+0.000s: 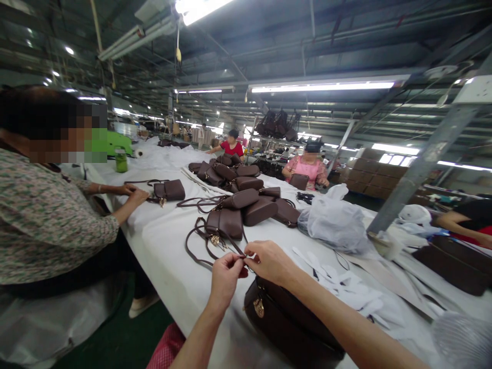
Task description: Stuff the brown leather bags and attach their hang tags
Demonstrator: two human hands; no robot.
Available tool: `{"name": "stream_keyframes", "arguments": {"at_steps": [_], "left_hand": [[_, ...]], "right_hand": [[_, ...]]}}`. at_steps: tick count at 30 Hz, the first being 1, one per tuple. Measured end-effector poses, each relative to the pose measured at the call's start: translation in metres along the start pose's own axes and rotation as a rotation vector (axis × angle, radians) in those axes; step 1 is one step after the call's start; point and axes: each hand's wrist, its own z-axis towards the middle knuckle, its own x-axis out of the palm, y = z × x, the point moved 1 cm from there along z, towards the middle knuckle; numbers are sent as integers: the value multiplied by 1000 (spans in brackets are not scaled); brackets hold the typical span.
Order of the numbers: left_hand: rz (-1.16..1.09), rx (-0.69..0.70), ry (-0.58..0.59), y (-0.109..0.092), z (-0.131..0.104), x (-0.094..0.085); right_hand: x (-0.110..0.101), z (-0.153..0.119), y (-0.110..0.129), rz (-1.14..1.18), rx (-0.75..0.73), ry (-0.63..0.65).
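My left hand (226, 277) and my right hand (269, 260) meet over the white table (169, 246), both pinching a thin brown strap (230, 245). The strap runs back to a brown handbag (226, 222) with a gold charm lying just beyond my fingers. Under my right forearm sits another dark brown handbag (292, 320) with a gold clasp at its front, near the table's front edge.
A pile of brown handbags (246, 192) fills the table's middle. A clear plastic bag (338, 220) and white paper pieces (346, 287) lie at right. A co-worker at left touches a small bag (169, 190). Two more people sit farther back. A green bottle (121, 160) stands far left.
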Motion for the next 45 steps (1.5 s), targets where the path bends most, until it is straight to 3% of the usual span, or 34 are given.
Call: {"name": "stream_keyframes", "arguments": {"at_steps": [8, 11, 16, 18, 21, 26, 28, 31, 35, 37, 40, 42, 45], "left_hand": [[125, 46, 32, -2, -1, 4], [164, 48, 36, -2, -2, 3], [202, 94, 22, -6, -1, 0], [92, 77, 63, -10, 0, 0], [-231, -54, 168, -14, 3, 0], [-625, -251, 246, -10, 5, -7], [-703, -296, 265, -8, 6, -11], [-743, -305, 309, -9, 5, -14], [-629, -238, 320, -10, 3, -12], [-525, -217, 306, -8, 2, -9], [-444, -205, 268, -5, 1, -6], [-454, -204, 250, -2, 1, -7], [-470, -180, 250, 1, 3, -14]], "right_hand": [[-5, -2, 12, -352, -67, 153], [0, -2, 12, -399, -98, 157], [2, -1, 11, -375, 17, 98], [-3, 1, 9, -300, 37, 97], [-15, 0, 2, -107, -26, 137], [-40, -26, -16, 164, -42, 415], [-48, -39, -20, 187, -30, 461], [-58, -50, -23, 182, -50, 399], [-62, -45, -26, 216, -53, 85], [-55, -38, -25, 362, 22, -1], [-33, -26, -16, 768, 200, 57], [-19, -18, -7, 918, 288, 114], [-12, -8, 3, 688, 248, 102]]}}
